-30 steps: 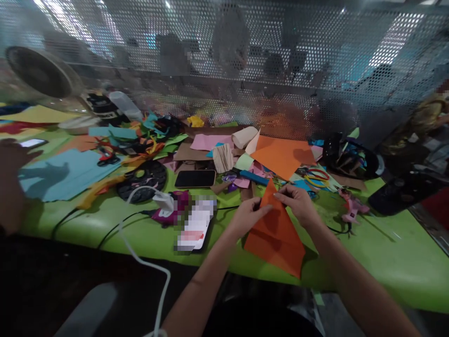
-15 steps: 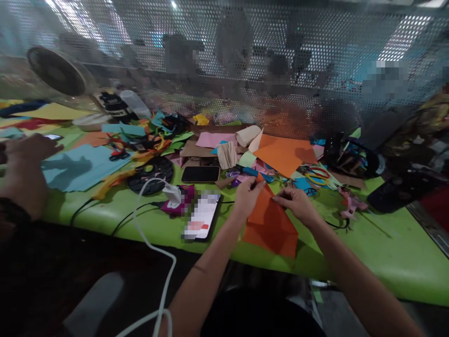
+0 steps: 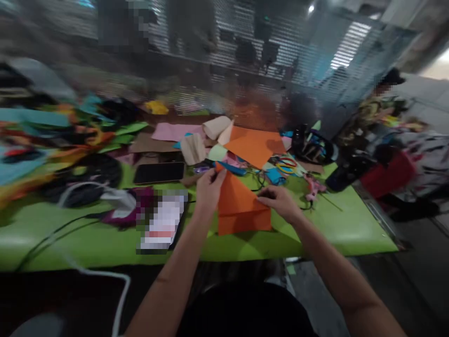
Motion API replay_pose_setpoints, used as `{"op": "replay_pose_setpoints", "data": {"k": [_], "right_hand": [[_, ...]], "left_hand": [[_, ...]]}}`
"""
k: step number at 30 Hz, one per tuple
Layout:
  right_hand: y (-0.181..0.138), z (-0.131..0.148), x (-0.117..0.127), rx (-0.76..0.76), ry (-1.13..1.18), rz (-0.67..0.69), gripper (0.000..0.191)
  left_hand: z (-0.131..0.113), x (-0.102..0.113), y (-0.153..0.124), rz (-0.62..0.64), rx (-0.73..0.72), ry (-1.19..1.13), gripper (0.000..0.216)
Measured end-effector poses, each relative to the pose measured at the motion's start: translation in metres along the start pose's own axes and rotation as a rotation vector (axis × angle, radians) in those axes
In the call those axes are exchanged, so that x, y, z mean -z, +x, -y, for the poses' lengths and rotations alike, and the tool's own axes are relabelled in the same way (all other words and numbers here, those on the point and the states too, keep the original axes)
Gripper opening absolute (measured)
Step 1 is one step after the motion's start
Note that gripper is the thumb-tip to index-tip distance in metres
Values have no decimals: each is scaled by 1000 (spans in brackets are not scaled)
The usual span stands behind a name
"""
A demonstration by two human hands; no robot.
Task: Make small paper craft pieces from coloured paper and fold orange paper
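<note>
A folded orange paper sheet (image 3: 240,206) lies on the green table (image 3: 336,224) near its front edge. My left hand (image 3: 208,189) pinches the sheet's upper left corner. On the sheet's right edge, my right hand (image 3: 280,203) presses with its fingers closed on the paper. The picture is smeared by motion, most of all on the left.
A lit phone (image 3: 163,224) lies left of my hands and a dark phone (image 3: 159,172) behind it. Behind the sheet are a larger orange sheet (image 3: 254,147), pink paper (image 3: 171,132), scissors (image 3: 287,164) and a pink glue gun (image 3: 314,187). Cables (image 3: 70,224) and coloured scraps cover the left side. A person (image 3: 389,117) sits at right.
The camera has swung to the right and the view has blurred. The orange sheet now looks shorter and folded, and both hands have stayed on it.
</note>
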State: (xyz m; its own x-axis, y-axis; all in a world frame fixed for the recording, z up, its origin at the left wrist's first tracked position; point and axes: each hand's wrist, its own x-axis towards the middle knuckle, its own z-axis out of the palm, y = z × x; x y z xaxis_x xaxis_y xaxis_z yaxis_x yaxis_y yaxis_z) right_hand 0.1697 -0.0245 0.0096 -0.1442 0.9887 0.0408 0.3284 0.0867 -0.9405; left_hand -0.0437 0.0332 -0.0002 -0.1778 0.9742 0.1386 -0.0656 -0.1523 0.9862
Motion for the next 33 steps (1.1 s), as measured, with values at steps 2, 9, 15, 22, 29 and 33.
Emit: {"op": "replay_pose_setpoints", "data": {"k": [2, 9, 15, 22, 29, 33], "right_hand": [[5, -1, -4, -25, 69, -62, 20], [-12, -9, 2, 22, 88, -111, 26], [-34, -11, 17, 347, -280, 22, 40], [-43, -23, 18, 489, -679, 137, 63], [-46, -35, 21, 503, -713, 172, 82], [-42, -41, 19, 511, -657, 171, 66]], "left_hand": [[2, 2, -4, 43, 44, -70, 36], [11, 17, -31, 349, 203, -137, 63], [21, 16, -37, 207, 317, -208, 81], [20, 21, -47, 98, 371, -196, 87], [17, 22, -54, 104, 409, -184, 97], [10, 34, -65, 247, 195, 227, 78]]}}
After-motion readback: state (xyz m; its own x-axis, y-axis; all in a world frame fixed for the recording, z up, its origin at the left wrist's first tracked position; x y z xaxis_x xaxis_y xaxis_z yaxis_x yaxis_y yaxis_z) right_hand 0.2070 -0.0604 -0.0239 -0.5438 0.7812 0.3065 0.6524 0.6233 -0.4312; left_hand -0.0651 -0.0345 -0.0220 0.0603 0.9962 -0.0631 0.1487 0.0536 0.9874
